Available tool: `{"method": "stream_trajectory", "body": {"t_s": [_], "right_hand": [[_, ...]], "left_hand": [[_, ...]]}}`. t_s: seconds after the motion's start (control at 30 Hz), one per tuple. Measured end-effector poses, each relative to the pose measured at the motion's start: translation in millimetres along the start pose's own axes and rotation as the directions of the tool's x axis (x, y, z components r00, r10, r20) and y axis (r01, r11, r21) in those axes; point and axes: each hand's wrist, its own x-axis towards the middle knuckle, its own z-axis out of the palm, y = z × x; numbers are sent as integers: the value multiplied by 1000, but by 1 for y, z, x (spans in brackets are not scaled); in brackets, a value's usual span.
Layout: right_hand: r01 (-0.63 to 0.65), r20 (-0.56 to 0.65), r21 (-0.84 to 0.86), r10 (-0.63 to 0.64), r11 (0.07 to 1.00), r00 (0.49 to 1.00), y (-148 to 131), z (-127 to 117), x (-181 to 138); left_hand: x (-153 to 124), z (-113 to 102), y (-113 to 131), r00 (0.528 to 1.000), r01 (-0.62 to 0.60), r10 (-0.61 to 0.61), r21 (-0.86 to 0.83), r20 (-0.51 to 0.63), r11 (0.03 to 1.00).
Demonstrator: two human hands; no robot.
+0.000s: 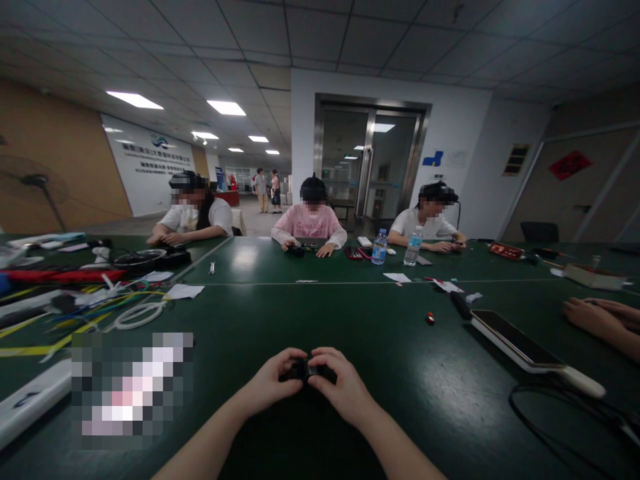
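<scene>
My left hand [277, 379] and my right hand [338, 379] meet at the near middle of the dark green table [240, 413]. Between their fingertips is a small black object [301, 369], mostly covered by the fingers, with a greyish part showing near the right fingers. Its exact kind cannot be made out. Thumbs and forefingers of both hands are closed on it from either side. To the right, well apart from my hands, a small red and silver item [431, 318] lies on the tabletop.
Cables [143, 315] and a white box [35, 400] crowd the left side. At right lie a phone-like device [517, 340] and a black cord [530, 413]. Water bottles [380, 247] stand farther back. Several people sit around the table; another person's hands [600, 320] rest at far right.
</scene>
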Motion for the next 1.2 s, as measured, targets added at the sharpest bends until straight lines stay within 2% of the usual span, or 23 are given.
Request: {"method": "stream_trajectory", "body": {"t_s": [0.23,0.4,1.2], "right_hand": [[44,-90,25,-42,999,995,-5,-7,0],[6,-101,16,-4,1000,995,-10,-12,-1],[3,-247,116,26,993,969,-9,-24,-3]], "left_hand": [[0,1,3,1000,25,-26,-14,-3,1000],[0,-1,-1,1000,21,-21,-8,13,1000],[-1,-3,0,999,34,-34,3,21,999]]}}
